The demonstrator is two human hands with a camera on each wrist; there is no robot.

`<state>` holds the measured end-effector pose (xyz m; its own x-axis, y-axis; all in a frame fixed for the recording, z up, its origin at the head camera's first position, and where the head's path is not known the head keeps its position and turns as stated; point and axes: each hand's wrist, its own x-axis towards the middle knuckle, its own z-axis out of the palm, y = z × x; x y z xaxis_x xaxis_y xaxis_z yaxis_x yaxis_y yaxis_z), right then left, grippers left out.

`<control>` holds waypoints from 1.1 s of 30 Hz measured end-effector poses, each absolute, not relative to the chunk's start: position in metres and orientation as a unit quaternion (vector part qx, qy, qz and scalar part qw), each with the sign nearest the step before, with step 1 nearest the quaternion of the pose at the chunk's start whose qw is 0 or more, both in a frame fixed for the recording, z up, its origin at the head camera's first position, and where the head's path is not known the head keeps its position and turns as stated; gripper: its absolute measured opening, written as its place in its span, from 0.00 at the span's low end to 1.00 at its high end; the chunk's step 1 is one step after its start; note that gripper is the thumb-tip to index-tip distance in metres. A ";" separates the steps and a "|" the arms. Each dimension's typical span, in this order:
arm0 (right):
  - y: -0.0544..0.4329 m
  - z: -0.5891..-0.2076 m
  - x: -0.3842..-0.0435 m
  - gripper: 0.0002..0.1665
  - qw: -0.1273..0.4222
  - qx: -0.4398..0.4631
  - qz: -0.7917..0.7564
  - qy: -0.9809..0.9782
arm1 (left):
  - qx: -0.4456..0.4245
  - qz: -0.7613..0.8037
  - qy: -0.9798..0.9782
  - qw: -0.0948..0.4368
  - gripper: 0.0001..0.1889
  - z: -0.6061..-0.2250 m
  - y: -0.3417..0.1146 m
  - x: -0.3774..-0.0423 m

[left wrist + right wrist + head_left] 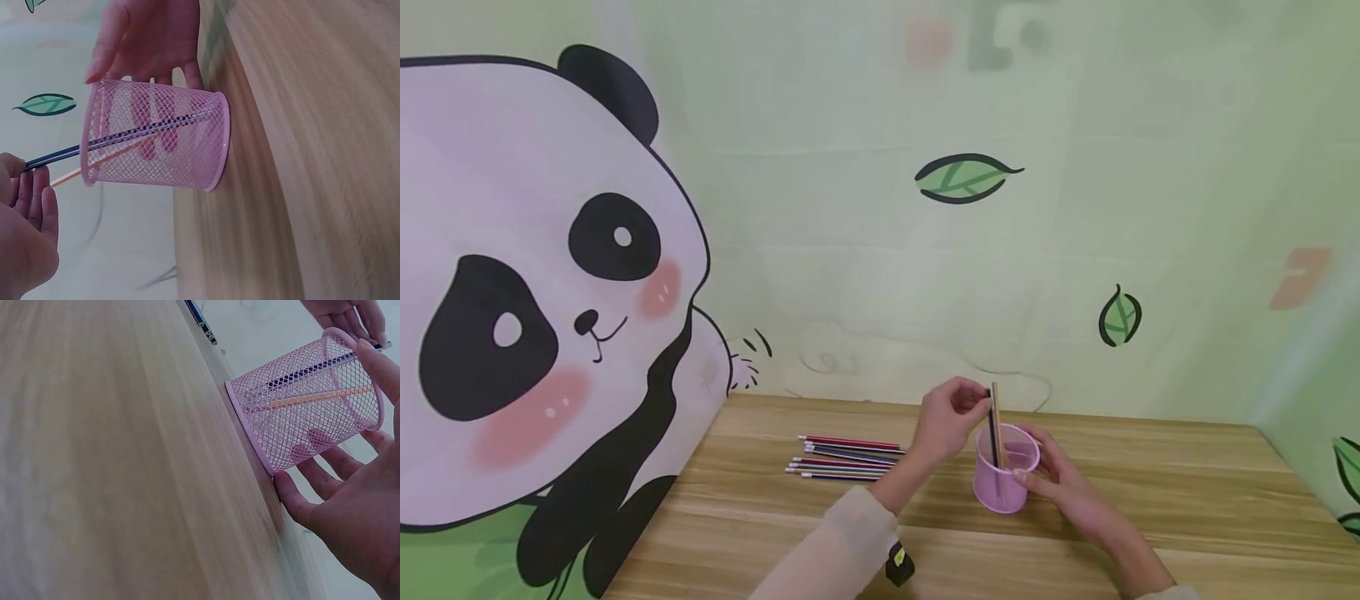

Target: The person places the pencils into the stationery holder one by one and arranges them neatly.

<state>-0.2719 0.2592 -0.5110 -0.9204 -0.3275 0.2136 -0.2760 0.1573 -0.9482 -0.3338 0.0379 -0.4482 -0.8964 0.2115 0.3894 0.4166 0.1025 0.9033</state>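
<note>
A pink mesh pencil cup (988,492) stands upright on the wooden table. My right hand (1067,483) holds it from the right, thumb at the rim and fingers spread round the far side. Above the cup, my left hand (943,421) pinches the top of a dark pencil (995,437) between thumb and fingertips. In the left wrist view, the lower part of that pencil (53,157) shows through the mesh, reaching close to the cup's bottom. A yellow-orange pencil (322,397) leans inside the cup beside it.
Several striped pencils (846,460) with white ends lie side by side on the table (1187,500), left of the cup and partly behind the left forearm. A small black object with a yellow mark (900,567) shows beside the left sleeve. Behind the table stands a printed wall (850,250).
</note>
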 end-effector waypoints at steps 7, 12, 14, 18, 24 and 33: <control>0.260 -0.512 -0.272 0.41 0.026 -0.196 -0.620 0.759 | -0.209 -0.651 -0.725 0.083 0.07 -0.455 0.042 -0.337; 0.260 -0.512 -0.272 0.41 0.026 -0.193 -0.619 0.761 | -0.199 -0.657 -0.723 0.079 0.07 -0.457 0.045 -0.340; 0.260 -0.512 -0.272 0.42 0.025 -0.192 -0.619 0.761 | -0.197 -0.657 -0.724 0.077 0.08 -0.458 0.046 -0.342; 0.261 -0.512 -0.272 0.42 0.023 -0.194 -0.617 0.763 | -0.197 -0.655 -0.726 0.070 0.08 -0.458 0.047 -0.342; 0.262 -0.514 -0.273 0.43 0.028 -0.187 -0.618 0.763 | -0.203 -0.646 -0.732 0.069 0.09 -0.460 0.045 -0.342; 0.265 -0.517 -0.275 0.44 0.031 -0.182 -0.615 0.767 | -0.196 -0.619 -0.758 0.057 0.08 -0.475 0.037 -0.343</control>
